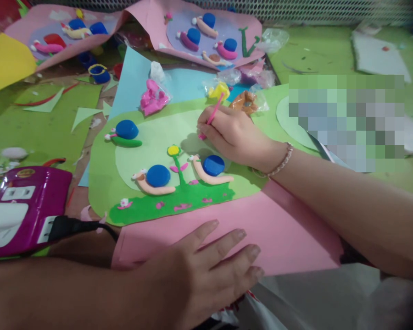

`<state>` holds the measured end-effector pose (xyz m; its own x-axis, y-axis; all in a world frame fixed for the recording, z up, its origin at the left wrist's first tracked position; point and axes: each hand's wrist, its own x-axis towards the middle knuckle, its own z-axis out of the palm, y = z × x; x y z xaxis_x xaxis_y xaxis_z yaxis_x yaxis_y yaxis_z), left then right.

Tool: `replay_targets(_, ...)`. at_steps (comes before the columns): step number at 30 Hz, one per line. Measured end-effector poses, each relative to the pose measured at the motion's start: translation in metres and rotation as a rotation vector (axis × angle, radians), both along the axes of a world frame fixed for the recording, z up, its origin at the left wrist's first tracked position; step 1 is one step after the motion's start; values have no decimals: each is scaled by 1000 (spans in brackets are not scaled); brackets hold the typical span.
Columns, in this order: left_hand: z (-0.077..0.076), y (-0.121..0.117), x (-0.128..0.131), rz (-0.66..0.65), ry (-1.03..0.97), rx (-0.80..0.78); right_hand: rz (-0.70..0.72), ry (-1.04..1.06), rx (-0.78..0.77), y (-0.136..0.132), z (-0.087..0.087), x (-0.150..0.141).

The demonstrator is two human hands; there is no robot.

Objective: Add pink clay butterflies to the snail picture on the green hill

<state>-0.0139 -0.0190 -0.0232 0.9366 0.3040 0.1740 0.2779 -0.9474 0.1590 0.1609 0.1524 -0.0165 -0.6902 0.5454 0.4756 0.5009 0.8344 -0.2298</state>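
My right hand [232,133] pinches a thin pink stick [216,108], probably a clay modelling tool. A bit of pink shows at its lower end, just above the light green paper [141,156]. My left hand [206,270] lies flat with fingers spread on a pink sheet [278,229] at the near edge. On the green paper are clay snails with blue domed shells: one green-bodied snail [125,133], a peach snail [154,178] and another peach snail [211,169]. Between the peach ones stands a clay flower [174,151] over a green clay strip [172,204] with pink spots.
Bagged pink clay [153,97], yellow clay [219,90] and brown clay [243,102] lie behind the picture. A purple power strip [55,188] with a black plug [72,225] is at left. Finished snail pictures [158,23] lean at the back. Paper scraps [86,117] lie left.
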Motion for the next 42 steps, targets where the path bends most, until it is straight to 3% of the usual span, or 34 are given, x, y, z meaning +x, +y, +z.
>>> replay_targets(5, 0, 0, 0, 4, 1, -6, -3, -7, 38, 0, -1, -1)
replay_targets(13, 1, 0, 0, 11, 8, -1, -17, 98, -103, 2, 0, 0)
replay_targets(19, 1, 0, 0, 6, 11, -1, -25, 54, -165, 2, 0, 0)
replay_targets(30, -1, 0, 3, 33, -55, -5, -158, 139, -333, 2, 5, -5)
replay_targets(42, -1, -1, 2, 16, -15, -13, -210, 152, -325, 2, 4, -7)
